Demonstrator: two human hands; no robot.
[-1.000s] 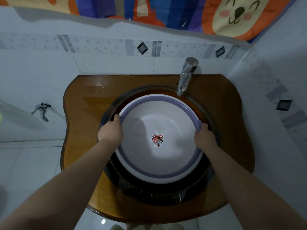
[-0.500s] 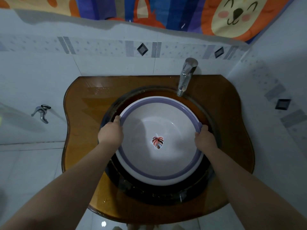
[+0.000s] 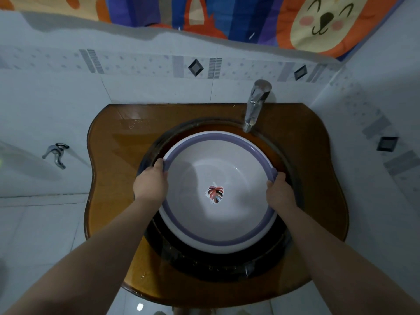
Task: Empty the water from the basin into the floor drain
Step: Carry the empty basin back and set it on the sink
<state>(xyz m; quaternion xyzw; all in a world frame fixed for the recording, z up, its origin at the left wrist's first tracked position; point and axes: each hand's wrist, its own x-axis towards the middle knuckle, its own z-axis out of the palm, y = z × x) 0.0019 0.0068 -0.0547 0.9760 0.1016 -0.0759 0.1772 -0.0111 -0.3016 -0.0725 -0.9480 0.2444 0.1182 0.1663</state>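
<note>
Item: round white plastic basin with purple rim (image 3: pixel 218 243), leaf sticker at the centre of its floor, mouth facing straight up. It is seated inside the dark round glass sink bowl (image 3: pixel 218 269) that is sunk into the amber-brown table (image 3: pixel 113 178). The basin is circular, so no long axis is given; the line that matters is the one drawn between the two grips, running left to right across the widest part. Water level is hard to read; a faint ring on the inner wall suggests a shallow fill.

Left hand (image 3: pixel 150 186): clamped on the left edge of the purple rim, fingers curled over and under it. The basin lies to its right.

Right hand (image 3: pixel 280 193): clamped on the right edge of the rim in the same manner. The basin lies to its left. Both hands are set at nearly matching height on opposite sides, neither clearly nearer; the load is shared evenly.

Chrome faucet (image 3: pixel 255 105): mounted at the far right of the table, its spout hanging just above the far edge of the sink bowl, close to the basin's far rim. It is judged to be the obstacle to a straight lift; the basin is probably better drawn up and toward the person.

Floor drain: not in view. White floor tiles (image 3: pixel 34 223) are seen left of and below the table; the drain is presumed to lie somewhere down there.

Step in hand, as judged: lifting out level, before any carry or tilt. Risk: slosh over the rim if one side is raised first
</note>
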